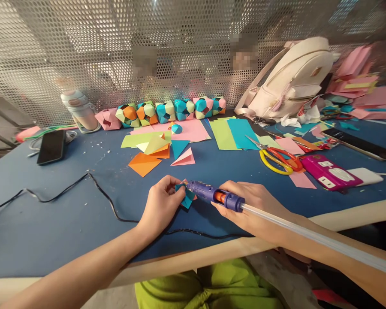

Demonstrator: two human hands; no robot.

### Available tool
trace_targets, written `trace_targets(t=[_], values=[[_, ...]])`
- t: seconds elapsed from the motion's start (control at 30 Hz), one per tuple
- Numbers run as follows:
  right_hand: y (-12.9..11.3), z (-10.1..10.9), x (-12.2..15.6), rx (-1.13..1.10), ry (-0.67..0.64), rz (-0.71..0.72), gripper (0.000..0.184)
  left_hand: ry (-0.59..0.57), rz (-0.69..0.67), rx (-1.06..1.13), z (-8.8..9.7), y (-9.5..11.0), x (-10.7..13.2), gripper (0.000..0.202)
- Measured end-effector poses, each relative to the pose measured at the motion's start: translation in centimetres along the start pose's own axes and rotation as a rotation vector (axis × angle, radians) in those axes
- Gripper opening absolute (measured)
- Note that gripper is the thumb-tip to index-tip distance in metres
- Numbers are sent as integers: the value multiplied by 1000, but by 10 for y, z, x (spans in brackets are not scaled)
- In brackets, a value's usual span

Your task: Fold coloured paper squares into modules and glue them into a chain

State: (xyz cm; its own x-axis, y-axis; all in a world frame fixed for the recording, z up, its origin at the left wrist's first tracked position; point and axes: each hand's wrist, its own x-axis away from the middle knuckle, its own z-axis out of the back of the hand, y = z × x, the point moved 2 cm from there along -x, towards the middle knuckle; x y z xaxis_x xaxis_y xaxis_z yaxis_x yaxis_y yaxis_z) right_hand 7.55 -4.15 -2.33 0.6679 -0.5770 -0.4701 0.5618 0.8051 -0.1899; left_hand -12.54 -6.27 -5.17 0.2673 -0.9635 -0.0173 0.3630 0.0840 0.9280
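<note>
Near the table's front edge, my left hand [162, 204] pinches a small folded blue paper piece [188, 199], with a bit of pink showing at its edge. My right hand [247, 201] is wrapped round a purple hot glue gun [206, 191], and a long clear glue stick [276, 221] sticks out of its back end. The gun's nozzle points left and meets the paper at my left fingertips; whether it touches cannot be made out. Just beyond my hands lie an orange paper square [144, 164] and a folded pink paper [184, 157].
A row of folded paper balls [165, 112] stands along the perforated metal screen [109, 60]. To the right are scissors [276, 161], a magenta device [331, 171] and a backpack [296, 81]. At left, a phone [51, 146] and bottle [80, 109]; a black cord [106, 199] crosses the table.
</note>
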Motion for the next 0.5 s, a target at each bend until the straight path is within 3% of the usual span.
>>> trace_targets(t=[0.3,0.5], values=[[2,-2,1,-5,9,2,7,4,-10,22,1,1,2,9],[2,4,0,-81,-23,-159,15,4,21,198,1,3,1,10]])
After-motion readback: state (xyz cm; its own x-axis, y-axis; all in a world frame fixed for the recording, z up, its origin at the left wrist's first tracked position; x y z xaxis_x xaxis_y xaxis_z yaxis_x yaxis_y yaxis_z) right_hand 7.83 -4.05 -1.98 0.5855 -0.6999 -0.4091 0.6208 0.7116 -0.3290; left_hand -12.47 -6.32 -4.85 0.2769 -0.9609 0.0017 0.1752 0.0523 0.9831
